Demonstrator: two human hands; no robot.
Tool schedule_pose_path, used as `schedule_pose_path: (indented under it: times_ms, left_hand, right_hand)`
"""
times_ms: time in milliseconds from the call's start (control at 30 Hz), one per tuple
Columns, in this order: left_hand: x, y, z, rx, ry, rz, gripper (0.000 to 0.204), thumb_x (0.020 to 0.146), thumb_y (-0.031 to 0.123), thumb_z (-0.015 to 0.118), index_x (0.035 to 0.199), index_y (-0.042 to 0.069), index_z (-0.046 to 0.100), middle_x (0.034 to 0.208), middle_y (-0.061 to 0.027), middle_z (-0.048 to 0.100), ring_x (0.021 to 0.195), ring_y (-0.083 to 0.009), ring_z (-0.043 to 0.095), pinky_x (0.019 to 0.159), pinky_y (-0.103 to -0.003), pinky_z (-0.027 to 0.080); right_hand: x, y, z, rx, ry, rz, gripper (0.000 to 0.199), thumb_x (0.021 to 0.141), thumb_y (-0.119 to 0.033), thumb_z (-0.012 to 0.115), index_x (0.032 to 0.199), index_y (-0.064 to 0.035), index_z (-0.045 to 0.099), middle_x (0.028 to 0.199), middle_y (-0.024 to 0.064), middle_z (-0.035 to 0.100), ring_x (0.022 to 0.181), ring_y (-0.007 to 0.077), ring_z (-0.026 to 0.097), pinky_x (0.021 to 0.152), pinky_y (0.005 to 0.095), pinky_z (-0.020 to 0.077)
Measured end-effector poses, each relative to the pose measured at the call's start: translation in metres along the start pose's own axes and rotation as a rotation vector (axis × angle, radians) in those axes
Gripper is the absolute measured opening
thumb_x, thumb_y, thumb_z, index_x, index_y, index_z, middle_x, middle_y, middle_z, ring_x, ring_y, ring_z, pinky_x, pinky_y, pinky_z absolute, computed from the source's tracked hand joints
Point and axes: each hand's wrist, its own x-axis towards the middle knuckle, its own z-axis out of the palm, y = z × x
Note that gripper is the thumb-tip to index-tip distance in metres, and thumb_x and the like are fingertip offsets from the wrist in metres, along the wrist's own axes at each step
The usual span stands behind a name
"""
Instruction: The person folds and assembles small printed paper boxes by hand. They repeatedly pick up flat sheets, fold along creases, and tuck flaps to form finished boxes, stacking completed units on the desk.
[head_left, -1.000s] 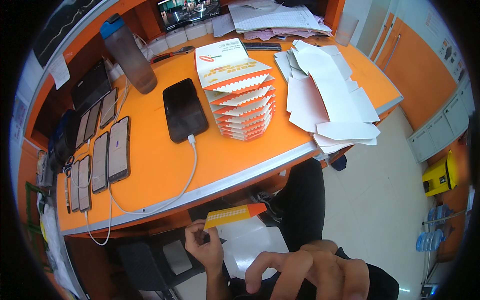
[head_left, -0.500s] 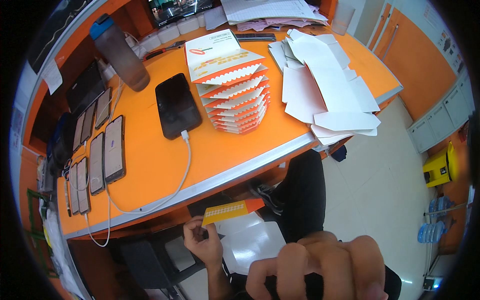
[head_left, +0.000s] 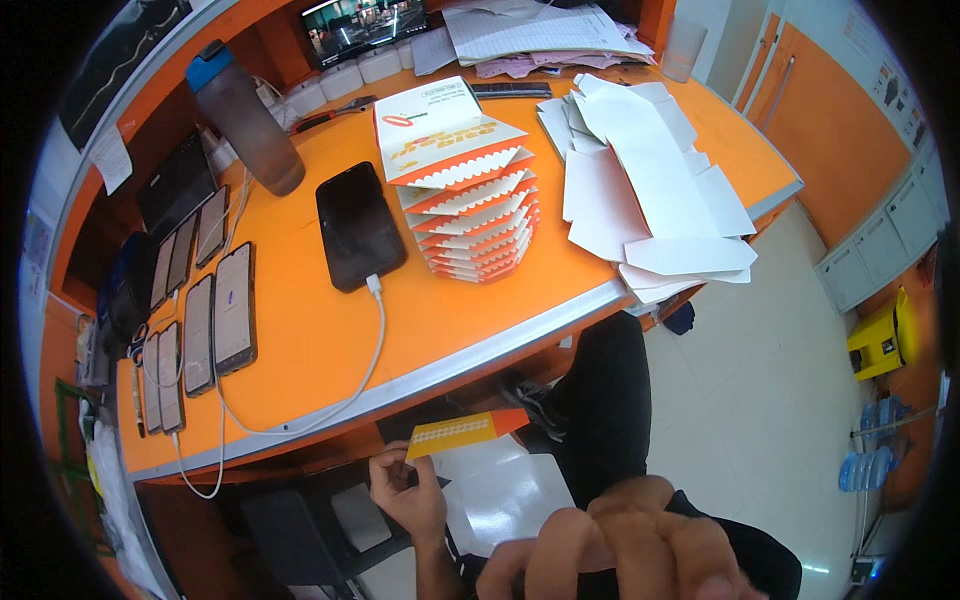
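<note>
My left hand (head_left: 408,492) is low at centre-left, in front of the table, pinching the edge of an unfolded carton. The carton has a yellow panel (head_left: 455,435) with a row of white scallops and an orange tip. Its glossy white side (head_left: 510,490) lies over my lap. Close to the camera at the lower right, my right hand (head_left: 625,550) has its fingers loosely bent and partly apart. Nothing shows in it, though its fingertips are blurred and partly cut off. On the table stands a nested stack of orange-and-white scalloped cartons (head_left: 465,205).
Flat white carton blanks (head_left: 660,180) overhang the table's right edge. A black phone (head_left: 360,225) on a white cable lies left of the stack. Several phones (head_left: 235,305) lie farther left, near a grey bottle (head_left: 245,120) with a blue cap. Papers (head_left: 540,35) are piled behind.
My right hand has dropped slightly and its fingers have shifted. My left hand keeps its pinch on the carton. The whole view has tilted a little.
</note>
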Motion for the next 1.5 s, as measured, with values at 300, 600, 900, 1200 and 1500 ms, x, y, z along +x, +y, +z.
schedule_pose_path:
  times_ms: [300,600,900,1200,1500]
  left_hand:
    - [-0.002,-0.001,-0.005,0.020,-0.007,-0.017,0.019,0.089,-0.010,0.067,0.096,-0.001,0.053,0.101,-0.0128,0.065,0.085,-0.0110,0.064,0.073,-0.023,0.053]
    - [-0.002,0.002,-0.007,0.044,-0.007,-0.038,0.018,0.089,-0.010,0.067,0.096,0.000,0.052,0.100,-0.0123,0.064,0.084,-0.0109,0.064,0.073,-0.024,0.053]
    - [-0.002,-0.006,-0.016,0.085,-0.015,-0.047,0.019,0.089,-0.010,0.067,0.097,-0.001,0.052,0.102,-0.0130,0.065,0.086,-0.0124,0.065,0.074,-0.025,0.054]
    - [-0.003,-0.015,-0.017,0.026,-0.026,-0.223,0.019,0.090,-0.009,0.067,0.097,0.000,0.052,0.103,-0.0131,0.064,0.090,-0.0128,0.066,0.076,-0.025,0.054]
    - [0.006,0.015,-0.011,0.066,-0.009,-0.027,0.019,0.093,-0.005,0.068,0.103,0.002,0.053,0.103,-0.0081,0.062,0.091,-0.0101,0.063,0.073,-0.022,0.050]
  right_hand:
    - [0.026,0.011,0.050,0.204,0.579,-0.131,0.048,0.094,-0.048,0.069,0.111,-0.0033,0.072,0.102,0.0132,0.068,0.095,0.0276,0.061,0.089,0.0421,0.0459]
    - [0.011,-0.005,-0.040,-0.156,0.106,0.145,0.018,0.093,-0.009,0.074,0.104,-0.0108,0.059,0.109,0.0051,0.058,0.090,0.0206,0.057,0.074,0.0317,0.0494]
    - [0.048,0.031,-0.039,-0.321,-0.130,-0.300,0.043,0.091,-0.043,0.076,0.081,-0.0009,0.075,0.087,0.0099,0.068,0.073,0.0195,0.061,0.060,0.0300,0.0460]
    - [0.043,0.013,-0.035,-0.249,-0.178,-0.287,0.023,0.094,-0.023,0.075,0.086,-0.0016,0.076,0.092,0.0130,0.067,0.079,0.0202,0.061,0.067,0.0321,0.0495]
    - [-0.039,-0.020,-0.098,-1.136,0.078,0.196,0.020,0.074,-0.001,0.087,0.086,-0.0033,0.071,0.093,0.0093,0.064,0.082,0.0221,0.060,0.070,0.0345,0.0482]
